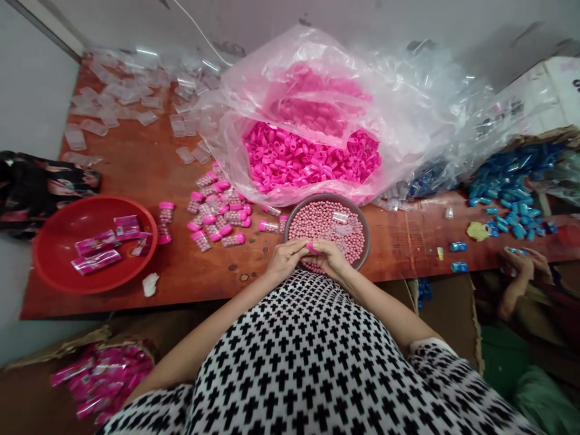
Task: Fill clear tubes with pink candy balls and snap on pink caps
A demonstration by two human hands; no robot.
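My left hand [289,258] and my right hand [330,257] meet over the near rim of a grey bowl [365,251] of small pink beads [312,220]. A bright pink cap [312,246] shows between them, pinched by the right fingers. The left fingers are closed against it; what they hold is hidden. Some clear plastic containers [341,217] lie on the beads. Left of the bowl is a pile of bead-filled bottles with pink caps [217,211]. Behind the bowl, a translucent bag [399,127] spills loose pink caps [294,160].
A red basin [49,260] at left holds pink packets [97,264]. Clear containers [113,96] lie at the back left. More pink packets [109,377] fill a carton below. At right, another person's hands [521,263] work near blue bottles [516,214].
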